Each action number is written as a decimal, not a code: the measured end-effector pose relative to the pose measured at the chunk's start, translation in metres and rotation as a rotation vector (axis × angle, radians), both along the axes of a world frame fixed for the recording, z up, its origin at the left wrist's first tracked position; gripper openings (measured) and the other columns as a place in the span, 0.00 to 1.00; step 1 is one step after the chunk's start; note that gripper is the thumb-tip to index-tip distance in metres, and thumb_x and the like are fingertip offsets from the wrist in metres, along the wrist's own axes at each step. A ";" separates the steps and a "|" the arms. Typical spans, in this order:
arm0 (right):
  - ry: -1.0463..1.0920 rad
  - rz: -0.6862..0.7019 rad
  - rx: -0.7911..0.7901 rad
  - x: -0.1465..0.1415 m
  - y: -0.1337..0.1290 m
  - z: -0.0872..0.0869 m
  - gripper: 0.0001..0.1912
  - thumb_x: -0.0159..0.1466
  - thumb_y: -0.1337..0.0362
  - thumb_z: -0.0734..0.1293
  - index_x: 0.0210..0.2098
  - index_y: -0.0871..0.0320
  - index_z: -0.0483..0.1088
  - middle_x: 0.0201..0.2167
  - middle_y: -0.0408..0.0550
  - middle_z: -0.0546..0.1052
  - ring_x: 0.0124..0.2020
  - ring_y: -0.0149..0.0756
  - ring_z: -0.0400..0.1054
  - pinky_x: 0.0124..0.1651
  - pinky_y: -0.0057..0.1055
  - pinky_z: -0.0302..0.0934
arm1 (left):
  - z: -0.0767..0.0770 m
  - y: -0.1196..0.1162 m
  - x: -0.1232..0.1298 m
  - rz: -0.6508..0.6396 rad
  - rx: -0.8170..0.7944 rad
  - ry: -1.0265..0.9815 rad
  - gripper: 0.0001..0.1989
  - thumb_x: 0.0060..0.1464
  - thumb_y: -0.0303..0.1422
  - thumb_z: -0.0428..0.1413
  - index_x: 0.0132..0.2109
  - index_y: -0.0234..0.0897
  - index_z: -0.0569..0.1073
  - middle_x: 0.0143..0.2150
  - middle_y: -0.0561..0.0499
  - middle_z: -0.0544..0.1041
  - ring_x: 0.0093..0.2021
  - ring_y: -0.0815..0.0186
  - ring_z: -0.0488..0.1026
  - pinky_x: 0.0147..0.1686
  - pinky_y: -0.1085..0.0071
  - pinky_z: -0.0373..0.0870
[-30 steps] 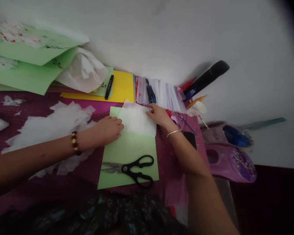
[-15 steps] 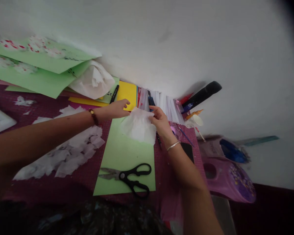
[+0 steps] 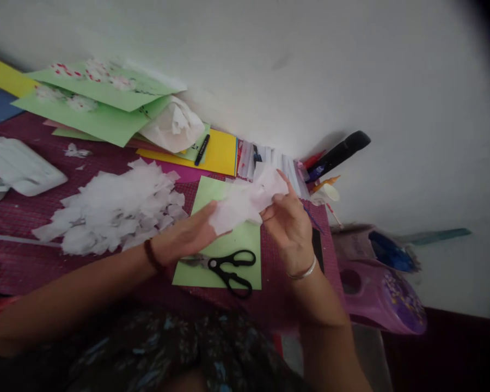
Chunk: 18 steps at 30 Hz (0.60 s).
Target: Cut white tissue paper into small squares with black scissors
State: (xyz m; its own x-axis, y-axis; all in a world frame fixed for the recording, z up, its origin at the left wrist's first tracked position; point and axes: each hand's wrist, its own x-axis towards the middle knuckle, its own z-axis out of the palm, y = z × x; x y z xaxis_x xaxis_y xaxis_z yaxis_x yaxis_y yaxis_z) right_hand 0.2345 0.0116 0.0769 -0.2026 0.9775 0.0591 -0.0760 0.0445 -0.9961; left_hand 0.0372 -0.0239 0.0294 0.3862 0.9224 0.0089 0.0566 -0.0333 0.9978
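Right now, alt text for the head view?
The left hand and right hand hold thin white paper over a green sheet bearing black-handled scissors. A heap of white paper pieces lies to the left.

A maroon, finely gridded covering spreads over the desk (image 3: 24, 215). A loose heap of white tissue pieces (image 3: 118, 209) lies directly on it, with a light-green sheet (image 3: 251, 277) flat just to the right. Farther left rest a white, rounded flat case (image 3: 28, 166) and a small crumpled white scrap (image 3: 77, 151). Along the wall side, a magenta sheet (image 3: 188, 173) shows from under a yellow sheet (image 3: 224, 152). Near the right edge lies a dark flat object (image 3: 317, 247), partly hidden.
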 end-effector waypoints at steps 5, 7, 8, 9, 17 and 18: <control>0.329 0.068 -0.223 0.016 -0.031 -0.039 0.22 0.55 0.64 0.71 0.49 0.48 0.69 0.39 0.40 0.76 0.35 0.30 0.71 0.37 0.26 0.69 | 0.011 0.004 -0.015 0.251 -0.385 -0.504 0.09 0.54 0.33 0.63 0.42 0.37 0.79 0.40 0.49 0.82 0.38 0.66 0.77 0.41 0.70 0.74; 0.406 0.112 -0.355 0.018 -0.039 -0.056 0.21 0.53 0.66 0.73 0.46 0.50 0.72 0.34 0.38 0.76 0.29 0.28 0.70 0.32 0.23 0.67 | 0.009 0.002 -0.021 0.321 -0.403 -0.527 0.07 0.49 0.28 0.66 0.38 0.37 0.80 0.36 0.51 0.81 0.34 0.70 0.76 0.38 0.74 0.72; 0.428 0.123 -0.417 0.017 -0.042 -0.063 0.20 0.52 0.67 0.73 0.45 0.52 0.73 0.32 0.37 0.75 0.27 0.27 0.69 0.30 0.23 0.66 | 0.008 0.000 -0.022 0.328 -0.402 -0.525 0.06 0.49 0.27 0.65 0.37 0.36 0.80 0.35 0.51 0.81 0.34 0.71 0.76 0.38 0.75 0.72; 0.438 0.125 -0.467 0.016 -0.044 -0.068 0.20 0.51 0.69 0.73 0.44 0.53 0.73 0.30 0.37 0.75 0.26 0.26 0.68 0.29 0.22 0.65 | 0.005 -0.002 -0.023 0.333 -0.411 -0.520 0.06 0.49 0.26 0.65 0.37 0.36 0.79 0.34 0.51 0.81 0.33 0.71 0.76 0.37 0.75 0.71; 0.407 0.111 -0.470 0.006 -0.028 -0.059 0.20 0.50 0.71 0.73 0.42 0.55 0.75 0.27 0.35 0.73 0.23 0.24 0.65 0.26 0.21 0.61 | -0.015 -0.014 -0.014 -0.020 -0.788 -0.559 0.30 0.58 0.56 0.55 0.49 0.33 0.77 0.45 0.40 0.82 0.47 0.52 0.78 0.41 0.62 0.75; 0.405 0.114 -0.452 0.006 -0.025 -0.056 0.19 0.50 0.72 0.73 0.42 0.55 0.76 0.27 0.35 0.72 0.23 0.24 0.65 0.26 0.21 0.61 | -0.017 -0.017 -0.012 -0.074 -0.798 -0.564 0.29 0.58 0.56 0.55 0.49 0.33 0.77 0.45 0.40 0.82 0.48 0.50 0.78 0.42 0.62 0.74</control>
State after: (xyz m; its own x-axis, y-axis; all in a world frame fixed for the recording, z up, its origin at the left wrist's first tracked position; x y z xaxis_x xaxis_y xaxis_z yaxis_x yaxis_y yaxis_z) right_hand 0.2405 -0.0135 0.0208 -0.3550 0.8975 -0.2617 -0.4317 -0.4057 -0.8057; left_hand 0.0252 -0.0406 0.0124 0.5737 0.7114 -0.4060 -0.4103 0.6786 0.6092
